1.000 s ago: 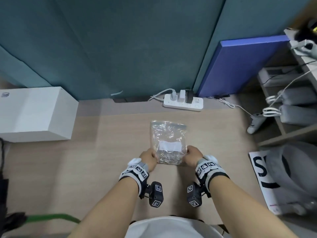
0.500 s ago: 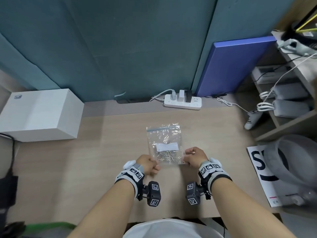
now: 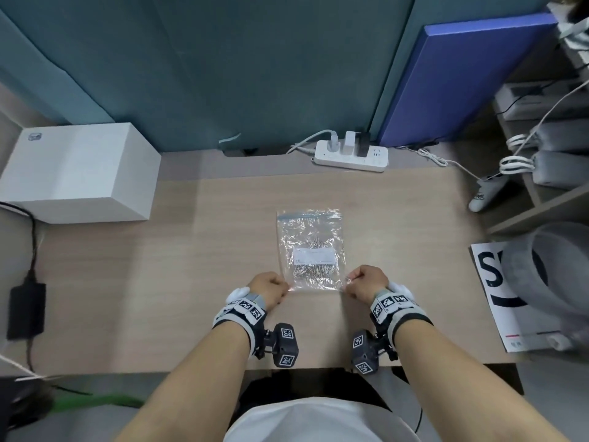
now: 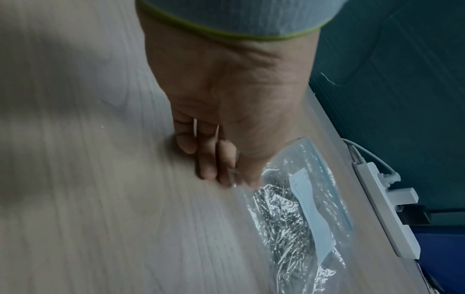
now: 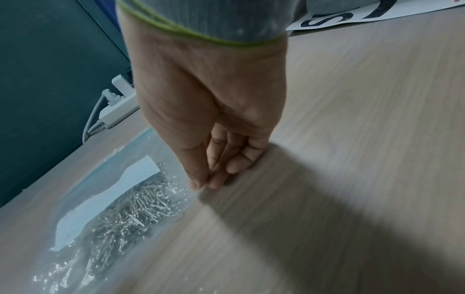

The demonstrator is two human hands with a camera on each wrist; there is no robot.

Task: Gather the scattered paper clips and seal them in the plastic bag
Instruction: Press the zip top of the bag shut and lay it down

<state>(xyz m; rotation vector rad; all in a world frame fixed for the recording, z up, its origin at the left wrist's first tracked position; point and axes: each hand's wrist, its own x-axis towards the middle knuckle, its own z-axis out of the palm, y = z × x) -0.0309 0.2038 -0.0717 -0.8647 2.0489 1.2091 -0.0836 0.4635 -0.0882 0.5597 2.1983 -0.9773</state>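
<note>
A clear zip plastic bag (image 3: 310, 237) lies flat on the wooden desk (image 3: 159, 282), zip strip at the far end. Silver paper clips (image 3: 314, 275) and a white label (image 3: 314, 256) are inside it. My left hand (image 3: 280, 287) is curled at the bag's near left corner, its fingertips (image 4: 226, 177) pinching the plastic edge of the bag (image 4: 302, 208). My right hand (image 3: 350, 282) pinches the near right corner. In the right wrist view the thumb and fingers (image 5: 201, 183) meet at the edge of the bag (image 5: 105, 218). No loose clips show on the desk.
A white box (image 3: 79, 173) stands at the back left and a power strip (image 3: 350, 153) with plugs lies behind the bag. A black adapter (image 3: 27, 309) sits at the left edge. A printed sheet (image 3: 497, 291) and a grey object (image 3: 557, 266) lie on the right.
The bag has come down from being held up and now lies flat on the desk. Both hands have spread slightly apart and stay at its near corners.
</note>
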